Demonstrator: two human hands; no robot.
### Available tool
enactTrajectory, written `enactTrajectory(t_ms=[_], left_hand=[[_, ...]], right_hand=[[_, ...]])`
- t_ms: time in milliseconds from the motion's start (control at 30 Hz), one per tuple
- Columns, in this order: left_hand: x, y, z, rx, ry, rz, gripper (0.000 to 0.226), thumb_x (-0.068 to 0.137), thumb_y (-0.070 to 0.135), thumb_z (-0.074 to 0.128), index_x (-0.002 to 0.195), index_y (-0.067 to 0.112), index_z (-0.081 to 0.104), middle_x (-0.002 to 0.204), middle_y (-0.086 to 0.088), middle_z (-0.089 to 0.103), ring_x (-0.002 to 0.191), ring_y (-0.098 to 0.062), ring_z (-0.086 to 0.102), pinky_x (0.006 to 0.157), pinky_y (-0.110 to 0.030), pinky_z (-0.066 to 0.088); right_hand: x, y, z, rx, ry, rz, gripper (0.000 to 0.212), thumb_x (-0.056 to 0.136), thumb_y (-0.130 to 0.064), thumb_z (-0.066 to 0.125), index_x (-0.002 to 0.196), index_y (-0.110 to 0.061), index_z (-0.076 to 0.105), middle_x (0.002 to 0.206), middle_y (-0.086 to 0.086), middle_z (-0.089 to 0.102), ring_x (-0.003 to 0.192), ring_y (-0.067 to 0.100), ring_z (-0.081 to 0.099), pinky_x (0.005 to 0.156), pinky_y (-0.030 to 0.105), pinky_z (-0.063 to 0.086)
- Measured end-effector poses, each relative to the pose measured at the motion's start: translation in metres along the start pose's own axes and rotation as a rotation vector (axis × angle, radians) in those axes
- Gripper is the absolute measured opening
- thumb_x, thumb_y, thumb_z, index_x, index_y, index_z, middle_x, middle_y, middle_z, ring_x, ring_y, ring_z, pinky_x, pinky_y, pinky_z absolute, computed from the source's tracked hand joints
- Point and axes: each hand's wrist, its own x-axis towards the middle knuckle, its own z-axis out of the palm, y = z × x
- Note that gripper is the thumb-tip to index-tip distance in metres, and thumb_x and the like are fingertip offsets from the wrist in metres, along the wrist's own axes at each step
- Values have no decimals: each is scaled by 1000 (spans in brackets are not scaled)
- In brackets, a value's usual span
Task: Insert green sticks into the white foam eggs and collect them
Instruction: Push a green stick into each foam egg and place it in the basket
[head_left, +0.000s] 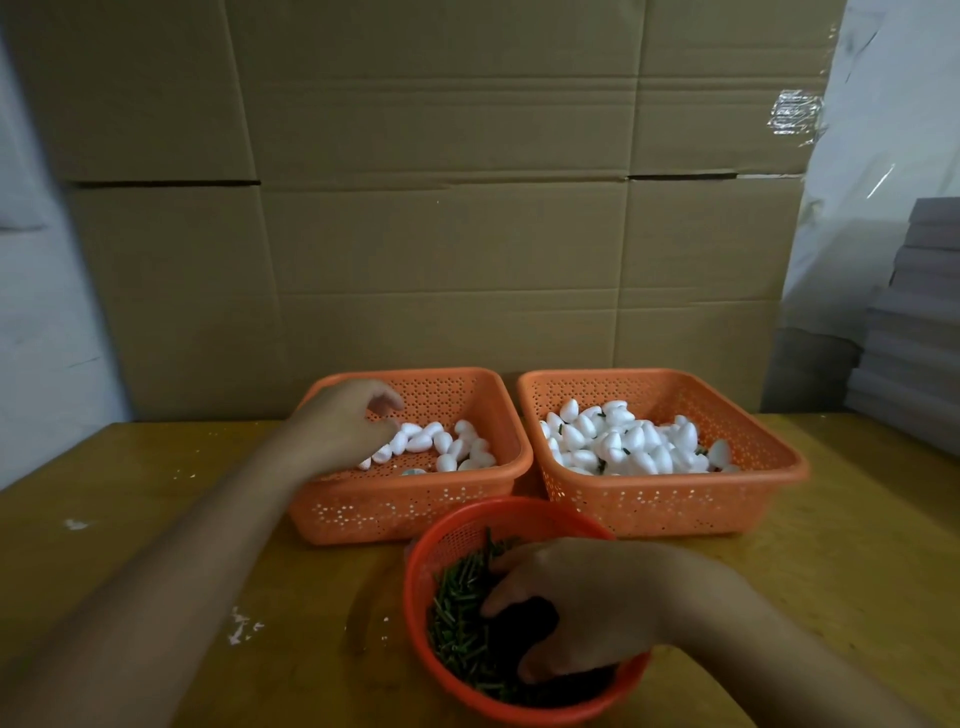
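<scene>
Loose white foam eggs (441, 447) lie in the left orange basket (405, 512). My left hand (343, 421) reaches into that basket from the left with its fingers curled, the fingertips right at the nearest eggs. Whether it holds one is hidden. The right orange basket (670, 506) holds a heap of foam eggs with green sticks in them (623, 441). In front stands a round orange basket (421, 566) full of short green sticks (460, 618). My right hand (576, 608) is down in it, fingers curled into the pile, and its grip is hidden.
All three baskets stand on a yellow wooden table (208, 519) with white foam crumbs (241, 626) on the left. Flattened cardboard (441, 208) forms a wall close behind the baskets. A stack of grey sheets (914, 332) stands at the right.
</scene>
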Motion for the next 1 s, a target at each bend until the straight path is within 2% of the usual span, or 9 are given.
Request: enactTrajectory(t_ms=[133,300,433,500,567,633,800,933,1000], left_hand=[[24,6,13,137,-206,21,25,96,20,62,120,27,63,122,2,63,71,-7,63,50,-19,45],[43,16,29,327,-431,79,38,99,21,57,134,35,57,138,7,53,108,-11,55,83,-32,52],[52,18,38,398,-509,80,41,96,20,60,135,32,58,132,9,53,93,0,51,60,-15,36],[56,16,43,410,-556,85,46,94,17,63,138,30,57,140,9,53,109,-6,53,70,-16,40],[57,16,46,418,-592,84,50,93,14,65,140,29,55,146,8,52,125,-11,52,88,-23,44],[57,17,48,434,-617,89,51,94,16,65,141,29,55,148,9,51,132,-14,50,102,-30,44],[59,18,51,481,-624,108,40,95,21,66,133,31,62,138,5,60,121,-17,58,104,-41,49],[57,15,53,515,-597,119,33,93,17,66,124,30,68,120,5,61,104,-14,56,88,-32,48],[56,11,54,496,-567,126,26,92,20,68,117,28,70,111,6,57,105,-16,58,89,-34,51]], right_hand=[[0,0,-1,-2,-4,-10,56,91,-39,66,144,-34,50,156,-7,36,142,17,36,111,33,33],[0,2,-1,26,0,-9,56,91,-40,66,144,-36,49,157,-9,33,142,16,34,107,32,33],[1,4,1,21,15,-23,56,92,-40,66,145,-37,48,159,-10,29,145,13,28,100,24,26],[1,4,1,25,19,-28,57,92,-41,66,145,-37,47,161,-10,27,146,12,25,100,24,23],[1,5,2,32,26,-27,57,91,-41,66,145,-38,48,161,-11,26,147,11,24,103,25,24],[1,5,2,39,36,-27,56,91,-42,67,143,-39,48,160,-12,27,146,11,25,99,24,23],[1,5,2,41,34,-29,55,90,-42,67,143,-38,50,157,-11,32,144,13,30,103,29,29],[2,5,2,22,24,-23,55,91,-41,67,143,-36,50,159,-9,30,146,15,28,111,34,29],[1,5,2,26,23,-26,55,91,-41,67,143,-36,50,159,-9,30,145,15,29,111,35,29]])
